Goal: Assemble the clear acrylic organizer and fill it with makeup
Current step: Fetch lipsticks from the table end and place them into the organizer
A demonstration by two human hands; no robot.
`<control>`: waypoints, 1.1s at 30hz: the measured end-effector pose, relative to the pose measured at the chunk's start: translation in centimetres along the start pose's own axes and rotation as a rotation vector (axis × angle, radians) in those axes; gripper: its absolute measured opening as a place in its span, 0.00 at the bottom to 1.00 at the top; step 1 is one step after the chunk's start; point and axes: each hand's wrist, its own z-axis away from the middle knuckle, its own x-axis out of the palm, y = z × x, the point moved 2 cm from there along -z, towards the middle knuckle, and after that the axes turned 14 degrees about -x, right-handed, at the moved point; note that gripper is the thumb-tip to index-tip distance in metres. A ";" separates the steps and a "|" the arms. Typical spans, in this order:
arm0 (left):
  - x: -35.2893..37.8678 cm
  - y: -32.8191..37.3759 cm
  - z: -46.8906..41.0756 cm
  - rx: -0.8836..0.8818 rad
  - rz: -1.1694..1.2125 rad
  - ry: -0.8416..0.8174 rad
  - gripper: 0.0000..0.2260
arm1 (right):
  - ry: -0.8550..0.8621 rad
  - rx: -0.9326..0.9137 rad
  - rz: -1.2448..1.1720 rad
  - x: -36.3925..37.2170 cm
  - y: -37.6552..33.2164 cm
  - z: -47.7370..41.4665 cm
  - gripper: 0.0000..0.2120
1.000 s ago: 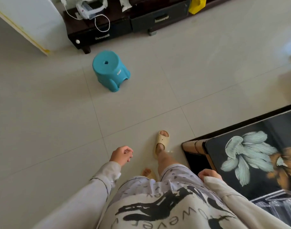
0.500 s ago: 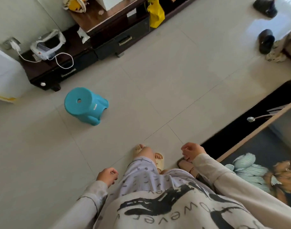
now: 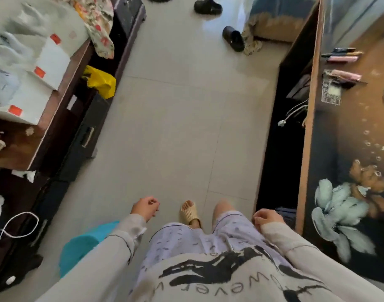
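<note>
Grey-white tiles make up the floor (image 3: 182,118) on which a person stands, looking down past a printed shirt and patterned shorts. The left hand (image 3: 145,207) hangs in front of the body with its fingers loosely curled and the thumb near the fingertips; it grasps nothing. The right hand (image 3: 268,217) hangs level with it, also loosely curled and holding nothing. Between the 2 hands, a foot in a beige slipper (image 3: 190,212) points forward on the tiles.

Behind and below the left hand, a teal stool (image 3: 82,247) shows partly under the left sleeve (image 3: 112,253). Further out to the left of that hand runs a dark cabinet (image 3: 82,136) with a yellow bag (image 3: 100,80) tucked in it, white boxes (image 3: 43,68) with red labels on top, and a looped white cable (image 3: 19,225) nearer the person.

Just to the right of the right hand starts a tabletop (image 3: 350,138) with a wooden edge and a pale flower print. The makeup sticks (image 3: 341,58), pink and dark, lie on that tabletop well ahead of the right hand, at its far end. Far ahead of both hands, 2 black slippers (image 3: 233,38) sit on the floor.
</note>
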 end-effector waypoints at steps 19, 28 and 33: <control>-3.0 24.5 -7.1 0.106 -0.293 -0.103 0.12 | 0.131 0.171 -0.277 -10.2 -8.8 -12.6 0.08; -3.9 36.2 -9.8 0.084 -0.377 -0.068 0.13 | 0.218 0.031 -0.404 -20.8 -17.8 -21.3 0.09; -4.0 45.7 -12.0 0.145 -0.444 -0.103 0.14 | 0.272 0.076 -0.437 -23.9 -19.7 -24.6 0.09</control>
